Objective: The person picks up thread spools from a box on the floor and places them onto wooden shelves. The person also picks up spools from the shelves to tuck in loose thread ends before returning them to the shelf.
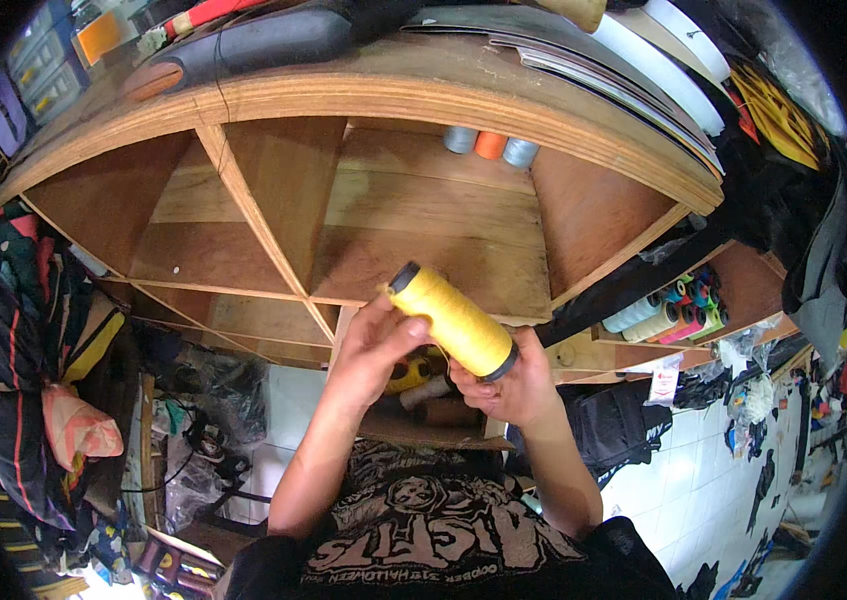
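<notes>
A large spool of yellow thread [455, 322] with black end caps is held tilted in front of the shelf, its upper end toward the left. My right hand [518, 385] is wrapped round the lower right end of the spool. At the upper left end, my left hand [375, 350] has its thumb and fingers closed against the spool; part of its fingers is hidden. Three thread spools, two grey-blue and one orange [490, 145], stand together at the back of the open compartment beyond my hands.
The wooden shelf [273, 250] has several compartments split by thin dividers. At the right, a lower compartment holds several coloured thread spools [678, 313]. Patterned fabrics [3, 350] hang at the left. A black bag [623, 425] lies by the white tiled floor [678, 500].
</notes>
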`<state>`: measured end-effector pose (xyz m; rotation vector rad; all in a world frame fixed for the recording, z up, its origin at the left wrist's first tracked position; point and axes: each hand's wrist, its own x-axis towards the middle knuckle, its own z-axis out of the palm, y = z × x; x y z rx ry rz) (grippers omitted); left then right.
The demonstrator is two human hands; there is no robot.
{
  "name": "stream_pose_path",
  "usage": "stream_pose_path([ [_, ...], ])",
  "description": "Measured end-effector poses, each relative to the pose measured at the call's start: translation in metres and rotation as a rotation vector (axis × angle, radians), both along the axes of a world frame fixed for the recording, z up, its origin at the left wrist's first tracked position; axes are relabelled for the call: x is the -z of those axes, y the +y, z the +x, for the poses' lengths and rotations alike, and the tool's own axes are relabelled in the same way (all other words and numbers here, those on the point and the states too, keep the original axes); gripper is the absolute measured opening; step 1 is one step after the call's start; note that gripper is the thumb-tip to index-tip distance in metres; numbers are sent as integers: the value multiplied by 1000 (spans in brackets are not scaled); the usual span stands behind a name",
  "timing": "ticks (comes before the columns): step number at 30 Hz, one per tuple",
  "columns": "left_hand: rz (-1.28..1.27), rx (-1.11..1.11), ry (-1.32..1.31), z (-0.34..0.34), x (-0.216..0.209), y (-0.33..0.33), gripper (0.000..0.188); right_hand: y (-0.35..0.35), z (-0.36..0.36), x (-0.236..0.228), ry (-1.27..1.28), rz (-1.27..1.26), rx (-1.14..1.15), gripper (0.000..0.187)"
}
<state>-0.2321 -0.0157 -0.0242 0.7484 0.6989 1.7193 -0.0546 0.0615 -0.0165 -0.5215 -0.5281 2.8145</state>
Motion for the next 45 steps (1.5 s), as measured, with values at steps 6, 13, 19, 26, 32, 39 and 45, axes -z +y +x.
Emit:
stream_pose_path([
  [6,59,-55,-45,-5,-2,0,41,5,7,4,151,-95,-33,60],
  [13,-89,-441,91,11,-28,-3,31,-22,6,-14,-361,1248,524,42],
  [19,-183,-505,214,13,-34,-8,33,-21,-23,-49,-692,2291,1013,42],
  [26,-259,-486,356,14,-40,-10,33,1,-28,-33,-438,2306,951,21],
  [32,-284,-503,590,8,-41,-14,35,13,-20,-56,-371,2383,571,13],
  [39,-168,-289,630,-10,-33,-17,33,42,-15,-77,-229,2158,141,11],
  [45,-43,-100,205,-20,-17,-13,34,38,-16,-74,-177,1860,131,11],
])
